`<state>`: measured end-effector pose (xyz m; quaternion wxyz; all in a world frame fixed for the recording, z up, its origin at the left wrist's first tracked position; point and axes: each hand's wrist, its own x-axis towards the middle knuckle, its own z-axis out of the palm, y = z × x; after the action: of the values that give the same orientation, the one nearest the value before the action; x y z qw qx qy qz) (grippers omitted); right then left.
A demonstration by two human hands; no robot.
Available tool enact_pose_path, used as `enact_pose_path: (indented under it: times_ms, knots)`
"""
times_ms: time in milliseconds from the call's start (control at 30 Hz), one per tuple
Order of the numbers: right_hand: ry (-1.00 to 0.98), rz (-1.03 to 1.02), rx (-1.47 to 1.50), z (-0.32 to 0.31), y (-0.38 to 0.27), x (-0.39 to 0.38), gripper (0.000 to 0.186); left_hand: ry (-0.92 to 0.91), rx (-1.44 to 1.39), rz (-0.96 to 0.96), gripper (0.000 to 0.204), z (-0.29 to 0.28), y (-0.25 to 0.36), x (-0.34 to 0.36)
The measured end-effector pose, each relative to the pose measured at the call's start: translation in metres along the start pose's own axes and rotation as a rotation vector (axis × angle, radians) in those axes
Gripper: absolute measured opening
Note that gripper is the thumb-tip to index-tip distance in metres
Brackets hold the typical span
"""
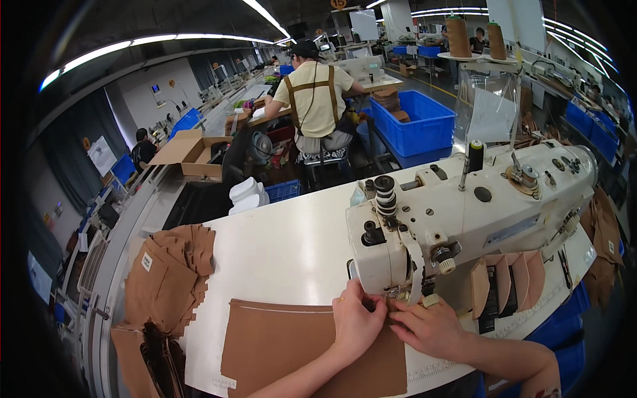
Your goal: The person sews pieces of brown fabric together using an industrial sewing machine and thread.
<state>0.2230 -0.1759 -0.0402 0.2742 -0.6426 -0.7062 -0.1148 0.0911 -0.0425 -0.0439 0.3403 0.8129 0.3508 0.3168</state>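
Observation:
A brown fabric panel (285,341) lies flat on the white sewing table, its upper right part under the head of a white industrial sewing machine (478,205). My left hand (357,322) pinches the panel's upper edge just left of the needle area. Close by on the right, my right hand (430,328) has its bent fingers closed at the same edge, nearly meeting the left fingertips. The needle and the exact spot between my fingertips are hidden. A pale strip runs along the panel's far edge.
Brown fabric pieces (169,272) are piled at the table's left. Right of the machine head stands a pinkish divided holder (524,282) with dark labels, near black tweezers (565,267). Thread cones (458,38) rise behind. Ahead, a person (315,99) sits beside a blue crate (411,123).

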Motion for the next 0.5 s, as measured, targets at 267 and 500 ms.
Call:
enact_pose_path:
  times_ms: [267,500]
  knots:
    - [-0.004,0.025,0.013,-0.004,-0.002,0.004,0.022,0.004,-0.009,0.028,0.033,0.002,-0.002,0.003]
    - [0.052,0.007,-0.024,-0.001,0.0,0.004,0.023,-0.029,-0.038,0.051,0.028,0.003,-0.012,0.005]
